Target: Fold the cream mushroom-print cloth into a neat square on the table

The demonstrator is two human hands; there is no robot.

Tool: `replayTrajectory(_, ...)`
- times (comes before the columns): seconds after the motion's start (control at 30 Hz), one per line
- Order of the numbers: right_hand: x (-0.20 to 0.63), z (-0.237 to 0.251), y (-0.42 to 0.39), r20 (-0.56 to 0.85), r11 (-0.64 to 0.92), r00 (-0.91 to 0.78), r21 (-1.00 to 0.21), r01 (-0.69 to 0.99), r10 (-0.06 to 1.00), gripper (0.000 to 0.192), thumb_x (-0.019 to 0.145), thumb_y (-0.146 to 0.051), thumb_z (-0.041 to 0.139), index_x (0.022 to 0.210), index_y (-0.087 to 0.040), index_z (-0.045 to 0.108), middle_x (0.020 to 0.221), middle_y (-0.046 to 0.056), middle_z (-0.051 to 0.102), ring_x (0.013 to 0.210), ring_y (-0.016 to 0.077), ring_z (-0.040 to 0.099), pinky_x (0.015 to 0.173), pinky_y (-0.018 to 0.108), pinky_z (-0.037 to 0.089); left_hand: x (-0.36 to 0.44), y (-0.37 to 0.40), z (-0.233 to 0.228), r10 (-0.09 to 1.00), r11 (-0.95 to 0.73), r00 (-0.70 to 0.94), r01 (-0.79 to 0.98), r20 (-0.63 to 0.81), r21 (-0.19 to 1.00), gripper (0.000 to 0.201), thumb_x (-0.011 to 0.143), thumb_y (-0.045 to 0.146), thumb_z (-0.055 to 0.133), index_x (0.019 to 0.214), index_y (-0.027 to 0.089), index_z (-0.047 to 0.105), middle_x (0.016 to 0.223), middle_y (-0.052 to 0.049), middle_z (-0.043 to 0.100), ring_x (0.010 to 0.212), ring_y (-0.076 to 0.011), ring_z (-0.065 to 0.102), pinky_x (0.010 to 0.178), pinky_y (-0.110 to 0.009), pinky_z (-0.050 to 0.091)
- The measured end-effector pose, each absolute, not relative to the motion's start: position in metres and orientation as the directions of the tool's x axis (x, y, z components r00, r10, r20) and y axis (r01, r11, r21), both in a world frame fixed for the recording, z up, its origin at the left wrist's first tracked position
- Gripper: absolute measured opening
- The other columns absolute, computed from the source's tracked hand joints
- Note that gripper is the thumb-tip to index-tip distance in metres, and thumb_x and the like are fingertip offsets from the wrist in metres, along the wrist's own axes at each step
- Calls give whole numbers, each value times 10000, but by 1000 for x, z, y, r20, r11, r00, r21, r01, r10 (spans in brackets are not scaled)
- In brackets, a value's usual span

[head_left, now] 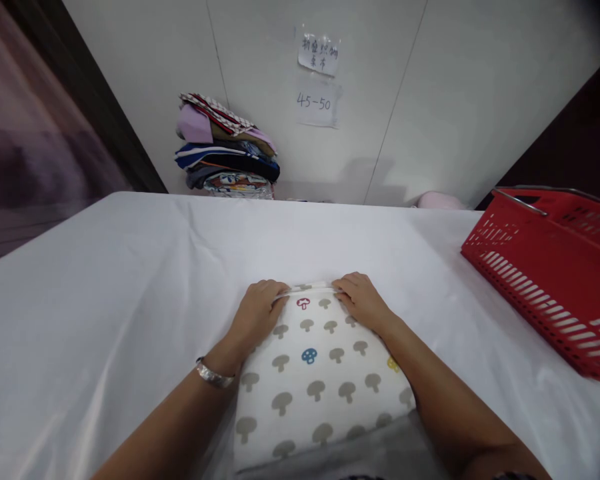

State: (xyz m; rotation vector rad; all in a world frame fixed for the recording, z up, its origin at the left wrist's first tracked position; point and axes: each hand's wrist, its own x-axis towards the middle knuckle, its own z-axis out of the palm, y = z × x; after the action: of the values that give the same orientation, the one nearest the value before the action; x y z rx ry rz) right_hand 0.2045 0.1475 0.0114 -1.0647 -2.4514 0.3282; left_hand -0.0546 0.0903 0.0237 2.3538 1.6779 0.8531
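A white cloth printed with mushrooms (323,370) lies folded into a flat block at the near side of the table. Most of the mushrooms are grey; a few are red, blue or yellow. My left hand (260,310) grips its far left corner, thumb on top and fingers curled over the far edge. At the far right corner, my right hand (363,300) pinches the same edge in a similar way. Between the two hands the far edge shows a narrow folded strip. A silvery bracelet (214,373) circles my left wrist.
White fabric covers the table (145,267). A red plastic basket (555,267) with a metal handle stands at the right. Beyond the far edge, against the wall, rises a stack of folded fabrics (227,147). Paper signs (319,100) hang on the wall.
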Motion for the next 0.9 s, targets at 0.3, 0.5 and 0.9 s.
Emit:
replayTrajectory(0.3,198,26,154,348,632,-530,-490,600,773,118,873,-153,472,875,-211,575,1015,52,631,978,193,541,892,357,367,-57,95,21,915,-337,206,863,347,377,190,914,262,392,875,181,559,940,-67,607,883,-199,536,790,-367,408)
replayTrajectory(0.5,192,12,162,218,568,-536,-475,672,816,121,864,-142,475,861,-204,579,865,31,641,845,178,558,859,350,365,-55,98,15,958,-258,172,863,228,435,191,900,268,389,856,197,561,848,-47,643,784,-191,572,729,-347,413)
replayTrajectory(0.9,194,7,163,286,601,-532,-454,658,797,105,883,-173,486,880,-206,585,852,30,627,829,178,531,807,326,371,-56,97,14,973,-179,89,877,215,445,256,899,333,384,885,208,607,889,-46,672,816,-203,584,755,-354,415)
